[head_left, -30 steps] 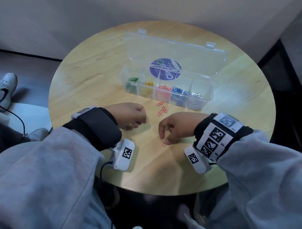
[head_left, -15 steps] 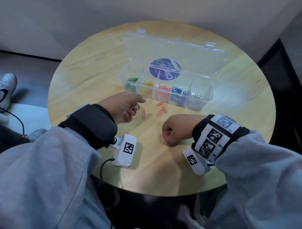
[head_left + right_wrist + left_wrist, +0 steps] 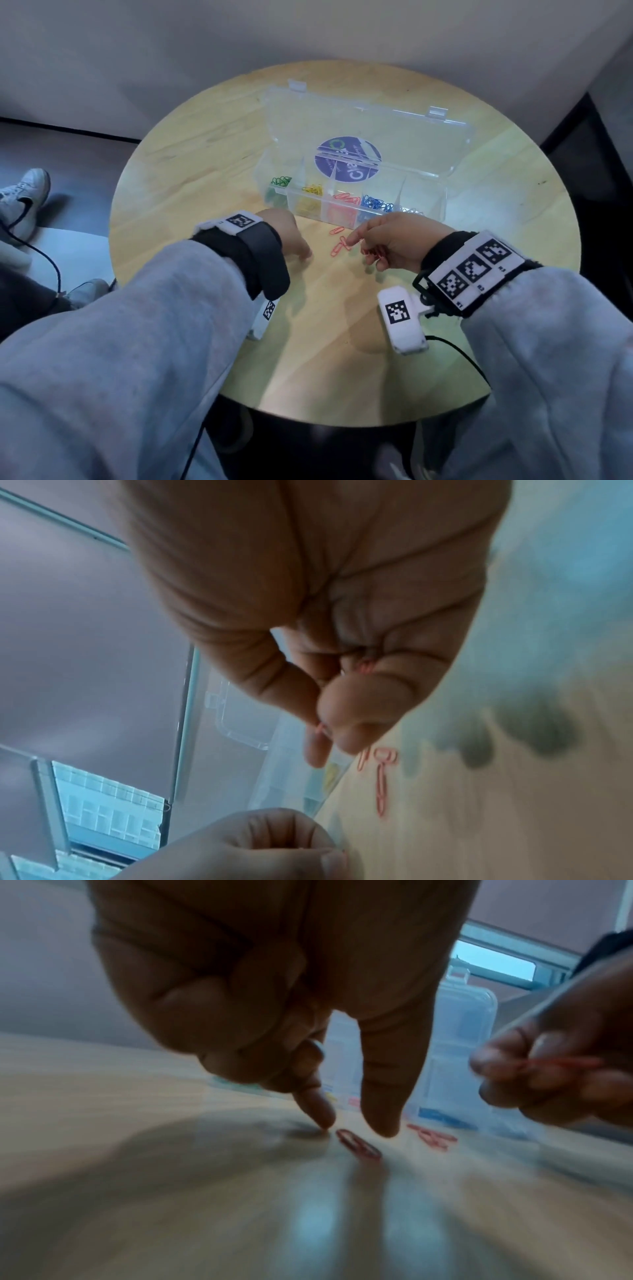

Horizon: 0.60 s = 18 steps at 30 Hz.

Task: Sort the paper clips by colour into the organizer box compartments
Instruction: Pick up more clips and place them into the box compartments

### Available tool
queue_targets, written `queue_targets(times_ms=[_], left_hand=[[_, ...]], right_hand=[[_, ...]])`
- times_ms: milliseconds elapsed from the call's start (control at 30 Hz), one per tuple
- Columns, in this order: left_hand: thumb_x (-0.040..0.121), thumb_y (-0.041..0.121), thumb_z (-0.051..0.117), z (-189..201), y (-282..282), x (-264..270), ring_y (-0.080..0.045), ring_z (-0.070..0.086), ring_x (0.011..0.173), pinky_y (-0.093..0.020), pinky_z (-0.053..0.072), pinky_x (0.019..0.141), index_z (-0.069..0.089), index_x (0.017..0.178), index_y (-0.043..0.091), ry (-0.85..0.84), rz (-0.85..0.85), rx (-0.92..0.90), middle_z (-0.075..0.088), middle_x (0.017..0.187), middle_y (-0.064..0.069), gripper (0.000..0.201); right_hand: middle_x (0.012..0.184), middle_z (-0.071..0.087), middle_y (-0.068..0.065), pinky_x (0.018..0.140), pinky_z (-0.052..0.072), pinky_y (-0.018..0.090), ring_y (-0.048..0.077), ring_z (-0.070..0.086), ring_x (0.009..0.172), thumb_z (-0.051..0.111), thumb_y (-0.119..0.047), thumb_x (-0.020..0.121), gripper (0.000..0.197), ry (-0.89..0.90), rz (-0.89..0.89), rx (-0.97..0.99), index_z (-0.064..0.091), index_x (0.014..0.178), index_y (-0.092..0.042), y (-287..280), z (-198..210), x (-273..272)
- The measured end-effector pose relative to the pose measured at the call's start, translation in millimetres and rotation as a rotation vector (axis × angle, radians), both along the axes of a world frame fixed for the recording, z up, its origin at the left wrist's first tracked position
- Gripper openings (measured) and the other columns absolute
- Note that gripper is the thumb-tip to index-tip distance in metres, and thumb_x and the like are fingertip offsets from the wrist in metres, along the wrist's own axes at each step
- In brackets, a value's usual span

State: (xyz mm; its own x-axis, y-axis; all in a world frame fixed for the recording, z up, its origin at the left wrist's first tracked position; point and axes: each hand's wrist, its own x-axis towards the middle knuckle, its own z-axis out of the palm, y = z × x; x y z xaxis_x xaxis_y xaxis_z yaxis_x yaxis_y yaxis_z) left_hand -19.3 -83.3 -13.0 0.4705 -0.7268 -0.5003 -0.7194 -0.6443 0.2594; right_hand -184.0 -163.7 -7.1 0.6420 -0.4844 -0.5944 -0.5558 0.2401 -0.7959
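Here, left to right:
Left hand (image 3: 287, 236): low over the round pale wooden table (image 3: 205, 164), thumb and forefinger pointing down on either side of one red paper clip (image 3: 358, 1143) lying flat; one fingertip (image 3: 320, 1115) touches the wood just beside it, the grip released, nothing held
Loose red paper clips (image 3: 339, 241): a few on the table between the two hands, just in front of the box
Clear plastic organizer box (image 3: 435, 205): lid open, standing beyond the hands; compartments hold green (image 3: 281, 181), yellow (image 3: 312, 189), red (image 3: 346, 198), blue (image 3: 375, 202) and silvery clips (image 3: 409, 209) in that order
Right hand (image 3: 397, 240): raised off the table near the box's front wall, fingers curled, grip clenched round a small bunch of red clips (image 3: 375, 253)
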Motion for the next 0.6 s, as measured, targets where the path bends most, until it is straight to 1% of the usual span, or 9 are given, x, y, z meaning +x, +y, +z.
queue_targets(times_ms=[67,133,233,333,367,433,467,533,600], left_hand=[[0.074,0.031,0.073,-0.6,-3.9,-3.9,-0.022,0.058,0.081,-0.024,0.038,0.060,0.070,0.099,0.010,-0.032,-0.014,0.031,0.067,0.092,-0.005,0.033],[0.076,0.029,0.071,-2.2,-5.7,-7.0,-0.023,0.058,0.080,-0.026,0.040,0.064,0.070,0.100,0.010,-0.053,-0.027,0.061,0.069,0.096,-0.006,0.030],[0.078,0.030,0.069,-1.4,-3.6,-8.6,-0.023,0.058,0.081,-0.026,0.041,0.066,0.070,0.101,0.010,-0.067,-0.044,0.096,0.070,0.099,-0.007,0.030],[0.080,0.026,0.066,0.6,0.8,-5.2,-0.023,0.055,0.074,-0.024,0.039,0.064,0.070,0.093,0.008,-0.008,-0.046,0.113,0.064,0.084,-0.006,0.023],[0.080,0.022,0.063,0.9,1.6,-2.8,-0.023,0.052,0.067,-0.023,0.038,0.062,0.069,0.086,0.007,0.058,-0.012,0.096,0.060,0.077,-0.007,0.016],[0.082,0.011,0.058,3.1,2.8,1.7,-0.022,0.045,0.056,-0.023,0.038,0.057,0.057,0.073,0.007,0.296,0.125,0.028,0.052,0.068,-0.010,0.011],[0.084,0.006,0.054,5.3,3.2,3.8,-0.021,0.043,0.054,-0.022,0.041,0.052,0.051,0.070,0.007,0.423,0.212,-0.014,0.049,0.067,-0.010,0.014],[0.088,0.000,0.046,8.7,5.6,8.3,-0.016,0.044,0.052,-0.014,0.044,0.039,0.045,0.069,0.008,0.577,0.355,-0.096,0.046,0.066,-0.008,0.021],[0.089,-0.001,0.041,12.0,8.7,12.4,-0.013,0.045,0.049,-0.011,0.041,0.035,0.043,0.068,0.008,0.663,0.423,-0.138,0.045,0.067,-0.008,0.022]], right_hand=[[0.071,0.048,0.011,0.037,0.043,0.017,0.016,0.047,0.056,0.032,0.008,0.090,0.030,-0.005,-0.019,0.038,0.057,0.076,-0.003,0.7,0.5,-0.3],[0.068,0.046,0.009,0.037,0.043,0.016,0.017,0.046,0.056,0.029,0.007,0.090,0.032,-0.002,-0.031,0.079,0.053,0.072,-0.003,1.8,1.7,-0.9],[0.067,0.044,0.010,0.037,0.044,0.016,0.019,0.048,0.057,0.026,0.003,0.091,0.032,0.031,-0.055,0.094,0.048,0.069,-0.004,3.8,3.3,1.7],[0.066,0.046,0.010,0.037,0.042,0.017,0.020,0.047,0.055,0.033,0.002,0.090,0.025,0.113,-0.057,0.006,0.046,0.070,-0.006,7.3,5.0,6.9],[0.065,0.046,0.009,0.038,0.040,0.017,0.019,0.046,0.054,0.037,0.000,0.090,0.022,0.144,-0.019,-0.046,0.046,0.072,-0.007,8.4,5.1,8.0],[0.064,0.046,0.005,0.046,0.039,0.021,0.015,0.045,0.052,0.048,-0.010,0.090,0.018,0.196,0.101,-0.185,0.046,0.073,-0.012,9.4,3.5,8.5],[0.064,0.046,0.003,0.049,0.038,0.022,0.014,0.045,0.051,0.055,-0.016,0.089,0.019,0.219,0.164,-0.263,0.046,0.072,-0.015,9.4,2.7,7.8],[0.064,0.046,-0.003,0.052,0.036,0.020,0.011,0.042,0.053,0.061,-0.025,0.086,0.018,0.257,0.260,-0.423,0.049,0.074,-0.018,9.7,2.9,6.5],[0.068,0.044,-0.011,0.053,0.031,0.019,0.008,0.042,0.060,0.061,-0.023,0.085,0.007,0.290,0.304,-0.578,0.054,0.088,-0.022,11.7,4.1,8.0]])
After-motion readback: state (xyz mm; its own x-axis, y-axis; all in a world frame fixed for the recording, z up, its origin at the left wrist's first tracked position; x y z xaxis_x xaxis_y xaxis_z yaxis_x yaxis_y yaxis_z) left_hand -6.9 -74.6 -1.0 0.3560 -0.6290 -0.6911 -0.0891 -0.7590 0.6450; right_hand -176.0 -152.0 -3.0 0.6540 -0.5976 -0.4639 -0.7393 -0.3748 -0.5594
